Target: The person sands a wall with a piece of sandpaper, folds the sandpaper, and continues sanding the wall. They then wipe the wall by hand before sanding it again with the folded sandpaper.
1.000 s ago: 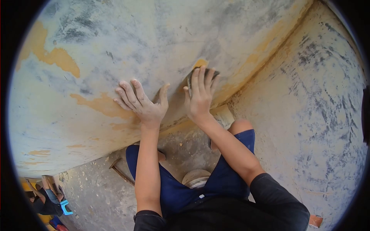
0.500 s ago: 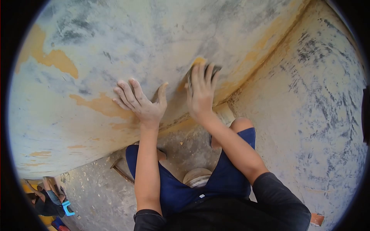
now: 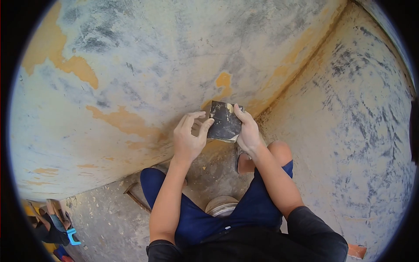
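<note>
A folded sheet of dark sandpaper [image 3: 224,122], its face smeared with pale dust, is held up in front of the wall. On its right side my right hand [image 3: 249,131] grips it, thumb on the front and the other fingers mostly hidden behind. My left hand [image 3: 190,135] is curled at the opposite edge, the thumb touching the sheet's left border; whether a finger lies behind it is hard to see. Pale dust coats the fingers of both hands. Just above the sheet, a yellow-orange patch [image 3: 224,83] shows on the wall [image 3: 174,56].
A second wall [image 3: 331,131] meets the first at a corner on the right. Between my knees is a round pale container [image 3: 221,206] on the grey floor [image 3: 109,218]. A curved brown object [image 3: 137,198] lies by my left leg. Another person [image 3: 52,227] is at lower left.
My right hand has come off the wall with the sandpaper and turned it face-up towards me. My left hand has left the wall, moved right and curled its fingers at the sheet.
</note>
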### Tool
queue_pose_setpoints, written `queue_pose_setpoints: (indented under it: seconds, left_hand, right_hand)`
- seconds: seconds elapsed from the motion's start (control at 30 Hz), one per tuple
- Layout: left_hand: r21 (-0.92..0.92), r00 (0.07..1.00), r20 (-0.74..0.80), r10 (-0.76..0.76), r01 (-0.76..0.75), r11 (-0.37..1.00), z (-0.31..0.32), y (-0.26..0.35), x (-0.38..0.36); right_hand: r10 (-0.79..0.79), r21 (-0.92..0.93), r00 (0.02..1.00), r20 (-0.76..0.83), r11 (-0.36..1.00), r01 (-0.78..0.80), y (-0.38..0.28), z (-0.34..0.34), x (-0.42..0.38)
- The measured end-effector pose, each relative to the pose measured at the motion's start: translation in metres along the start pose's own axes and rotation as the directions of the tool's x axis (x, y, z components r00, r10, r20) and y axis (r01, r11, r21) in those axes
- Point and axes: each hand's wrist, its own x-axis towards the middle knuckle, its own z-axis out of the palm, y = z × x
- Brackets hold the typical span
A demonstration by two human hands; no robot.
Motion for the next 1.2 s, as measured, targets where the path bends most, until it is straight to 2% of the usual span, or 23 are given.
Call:
queue_pose_setpoints:
  seconds: [0.03, 0.07, 0.13, 0.17, 0.23, 0.27, 0.33, 0.37, 0.47, 0.57, 0.6, 0.67, 0.73, 0.8, 0.87, 0.93, 1.03, 1.13, 1.2]
  left_hand:
    - [-0.066, 0.993, 0.057, -0.103, 0.107, 0.992, -0.001, 0.006, 0.002]
    - [-0.061, 0.993, 0.053, -0.105, 0.108, 0.992, 0.0, 0.002, 0.003]
    - [-0.219, 0.94, 0.168, -0.296, 0.328, 0.919, 0.004, -0.009, 0.005]
    - [-0.219, 0.939, 0.168, -0.299, 0.331, 0.918, 0.006, -0.013, 0.004]
    - [-0.426, 0.934, 0.17, -0.314, 0.356, 0.831, 0.008, -0.015, 0.009]
    - [-0.423, 0.934, 0.174, -0.311, 0.356, 0.833, 0.006, -0.015, 0.01]
    - [-0.518, 0.942, 0.14, -0.305, 0.332, 0.789, 0.004, -0.01, 0.011]
    - [-0.523, 0.944, 0.137, -0.3, 0.326, 0.787, 0.003, -0.008, 0.01]
    - [-0.48, 0.955, 0.097, -0.279, 0.29, 0.828, -0.001, -0.009, 0.008]
    - [-0.377, 0.955, 0.109, -0.276, 0.297, 0.877, 0.0, -0.018, 0.003]
    - [-0.372, 0.956, 0.091, -0.278, 0.292, 0.881, -0.004, -0.017, 0.002]
    - [-0.286, 0.95, 0.136, -0.28, 0.308, 0.907, -0.01, -0.012, 0.001]
    - [-0.303, 0.956, 0.108, -0.273, 0.293, 0.907, -0.008, -0.017, -0.002]
    - [-0.213, 0.967, 0.047, -0.251, 0.255, 0.943, -0.011, -0.019, -0.001]
    - [-0.21, 0.971, 0.014, -0.24, 0.237, 0.949, -0.008, -0.026, -0.001]
    - [-0.206, 0.975, -0.015, -0.222, 0.215, 0.955, -0.005, -0.028, -0.001]
    - [-0.236, 0.973, -0.098, -0.208, 0.18, 0.955, -0.001, -0.022, -0.001]
    - [-0.177, 0.978, -0.193, -0.077, 0.043, 0.983, 0.003, -0.025, -0.003]
    - [-0.138, 0.976, -0.21, -0.053, 0.024, 0.99, 0.003, -0.027, -0.004]
  right_hand:
    - [0.039, 0.037, 0.999, 0.006, 0.999, -0.039, -0.003, 0.001, 0.0]
    - [0.043, 0.038, 0.999, 0.011, 0.998, -0.043, -0.006, 0.004, 0.0]
    - [0.121, 0.055, 0.993, -0.014, 0.991, -0.12, -0.011, 0.013, -0.005]
    - [0.124, 0.055, 0.992, -0.016, 0.991, -0.123, -0.012, 0.016, -0.008]
    - [0.103, -0.002, 0.994, 0.045, 0.995, -0.103, -0.017, 0.024, -0.006]
    - [0.098, 0.003, 0.994, 0.043, 0.995, -0.099, -0.02, 0.03, -0.006]
    - [0.077, -0.321, 0.993, 0.093, 0.946, -0.043, -0.032, 0.043, -0.007]
    - [0.073, -0.327, 0.993, 0.094, 0.944, -0.038, -0.032, 0.045, -0.009]
    - [0.056, -0.401, 0.996, 0.076, 0.916, -0.021, -0.024, 0.048, -0.004]
    - [0.079, -0.247, 0.997, -0.008, 0.966, -0.078, -0.008, 0.037, -0.004]
    - [0.086, -0.249, 0.996, 0.009, 0.965, -0.081, -0.001, 0.031, -0.003]
    - [0.103, -0.137, 0.994, 0.044, 0.986, -0.096, 0.013, 0.018, 0.003]
    - [0.12, -0.114, 0.991, 0.065, 0.987, -0.112, 0.019, 0.02, 0.003]
    - [0.127, -0.176, 0.988, 0.083, 0.978, -0.111, 0.024, 0.022, 0.008]
    - [0.117, -0.206, 0.987, 0.106, 0.974, -0.094, 0.029, 0.023, 0.011]
    - [0.134, -0.153, 0.988, 0.073, 0.981, -0.122, 0.032, 0.025, 0.013]
    - [0.125, -0.12, 0.987, 0.105, 0.986, -0.113, 0.035, 0.023, 0.012]
    - [0.114, -0.091, 0.986, 0.118, 0.99, -0.103, 0.034, 0.019, 0.013]
    - [0.106, -0.08, 0.981, 0.16, 0.992, -0.094, 0.034, 0.014, 0.013]
